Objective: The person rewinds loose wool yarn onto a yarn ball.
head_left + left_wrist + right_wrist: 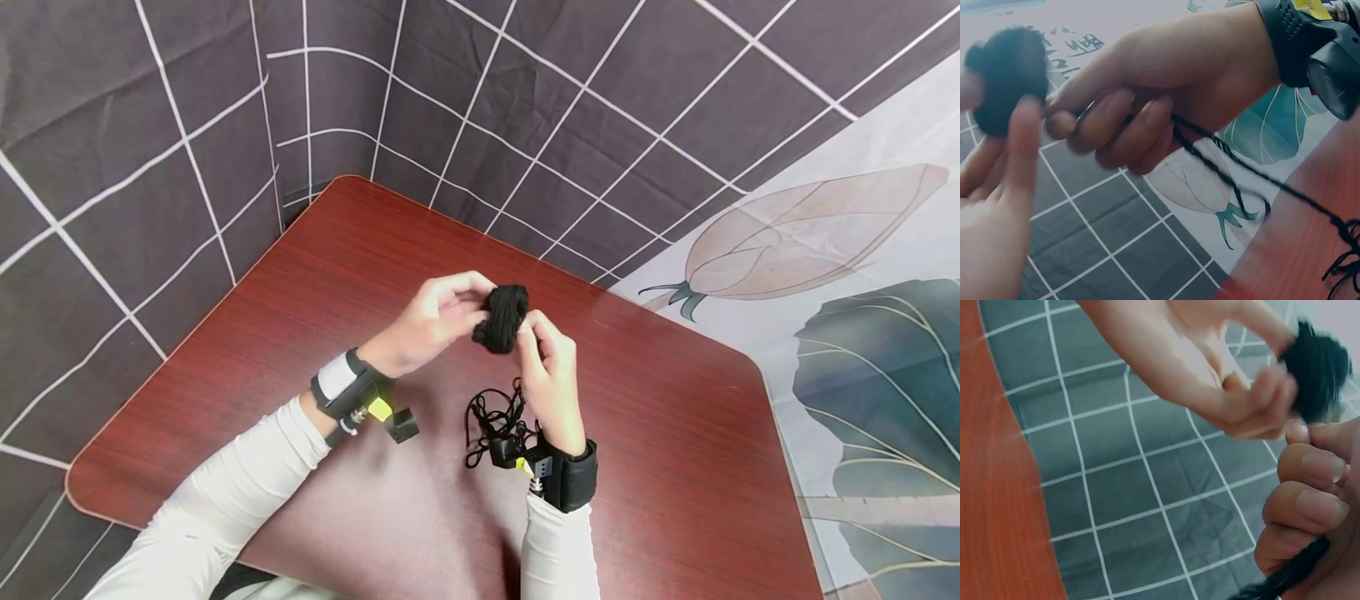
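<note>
A wound ball of black yarn (504, 318) is held above the table between the thumb and fingers of my left hand (420, 333). Close against its right side, my right hand (553, 379) pinches the yarn strand between thumb and forefinger. Its other fingers curl round the strand, as the right wrist view shows, and a black length (1288, 572) comes out below them. In the left wrist view, doubled strands (1229, 156) trail from the right hand down to a tangle. That loose tangle of black yarn (495, 417) lies on the table below the right hand.
The reddish-brown wooden table (675, 433) has rounded corners. Dark cloth with a white grid (555, 117) hangs behind it and to the left. A pale cloth printed with leaves and a bud (795, 233) borders the right side. Both wrists wear black straps with small cameras.
</note>
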`<state>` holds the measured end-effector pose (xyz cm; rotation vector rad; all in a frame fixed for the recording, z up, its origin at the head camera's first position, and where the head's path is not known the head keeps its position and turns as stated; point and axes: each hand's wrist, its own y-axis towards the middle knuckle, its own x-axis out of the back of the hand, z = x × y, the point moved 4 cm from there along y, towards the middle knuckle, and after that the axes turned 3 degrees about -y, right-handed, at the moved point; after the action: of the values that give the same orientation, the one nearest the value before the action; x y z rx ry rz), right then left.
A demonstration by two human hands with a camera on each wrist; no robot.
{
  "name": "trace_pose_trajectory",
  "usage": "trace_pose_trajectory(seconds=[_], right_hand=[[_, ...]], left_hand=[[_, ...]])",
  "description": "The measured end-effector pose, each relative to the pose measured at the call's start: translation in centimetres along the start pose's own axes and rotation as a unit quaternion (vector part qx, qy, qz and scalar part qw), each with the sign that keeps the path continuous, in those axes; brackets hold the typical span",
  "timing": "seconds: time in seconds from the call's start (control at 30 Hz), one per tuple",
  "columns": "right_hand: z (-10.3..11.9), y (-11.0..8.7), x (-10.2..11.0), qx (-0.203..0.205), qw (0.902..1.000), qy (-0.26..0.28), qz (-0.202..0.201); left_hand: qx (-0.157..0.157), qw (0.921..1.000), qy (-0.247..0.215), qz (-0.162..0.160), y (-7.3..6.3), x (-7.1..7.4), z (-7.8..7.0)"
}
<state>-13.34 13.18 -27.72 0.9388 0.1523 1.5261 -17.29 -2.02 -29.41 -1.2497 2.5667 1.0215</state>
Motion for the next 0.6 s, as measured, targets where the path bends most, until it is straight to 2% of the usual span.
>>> trace_pose_trajectory(seconds=[0.07,0.17,0.23,0.3,0.37,0.43,0.5,0.6], right_hand=[[0.1,0.0,-0.5,0.002,0.9998,-0.008,0.018],[0.4,0.0,-1.0,0.011,0.9987,-0.028,0.041],[0.6,0.0,-1.1,0.017,0.9974,-0.043,0.055],[0.9,-0.1,-1.2,0.023,0.9965,-0.049,0.064],[1.1,-0.1,-1.1,0.026,0.9968,-0.047,0.060],[1.3,-0.2,-0.8,0.027,0.9980,-0.037,0.044],[1.4,-0.2,-0.3,0.030,0.9991,-0.024,0.018],[1.6,-0.3,0.7,0.034,0.9989,-0.019,-0.025]], left_hand=[[-0.015,0.9986,-0.010,-0.050,0.1,0.2,-0.2],[-0.032,0.9922,0.004,-0.121,0.1,0.6,-0.5],[-0.035,0.9868,0.030,-0.155,0.1,0.8,-0.6],[-0.039,0.9808,0.074,-0.176,0.0,1.0,-0.7],[-0.041,0.9745,0.124,-0.182,0.0,1.0,-0.7],[-0.036,0.9675,0.179,-0.175,0.0,1.0,-0.7],[-0.026,0.9625,0.223,-0.152,0.0,0.9,-0.5],[0.003,0.9611,0.260,-0.093,0.1,0.4,0.0]])
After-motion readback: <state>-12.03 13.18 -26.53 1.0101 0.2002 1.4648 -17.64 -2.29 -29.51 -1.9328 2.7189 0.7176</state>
